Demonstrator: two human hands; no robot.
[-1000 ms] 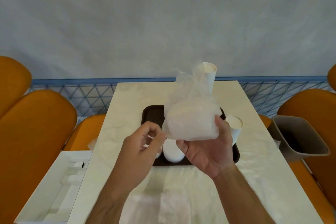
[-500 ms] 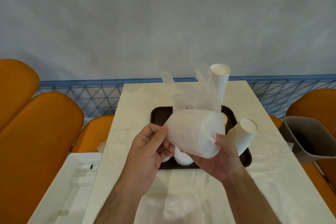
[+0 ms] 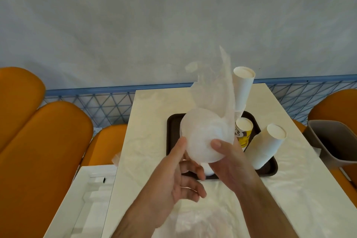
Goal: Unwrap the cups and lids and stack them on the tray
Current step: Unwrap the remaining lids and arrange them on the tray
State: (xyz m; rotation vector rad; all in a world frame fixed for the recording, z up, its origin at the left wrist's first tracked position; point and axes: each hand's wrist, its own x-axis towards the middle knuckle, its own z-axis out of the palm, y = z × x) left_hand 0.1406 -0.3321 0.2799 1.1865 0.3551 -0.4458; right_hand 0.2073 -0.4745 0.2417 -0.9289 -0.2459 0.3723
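Translucent wrap (image 3: pixel 214 98) still covers the lid stack (image 3: pixel 202 137), gripped above the tray (image 3: pixel 172 131) by the right hand (image 3: pixel 229 162); the left hand (image 3: pixel 173 177), fingers loosely curled, touches its side. Tray holds three upturned cup stacks (image 3: pixel 267 147), one leaning. Right of tray: grey bin (image 3: pixel 332 141).

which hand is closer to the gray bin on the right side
Right. The right hand holds the wrapped bundle above the tray, toward the bin; the left hand lies farther away.
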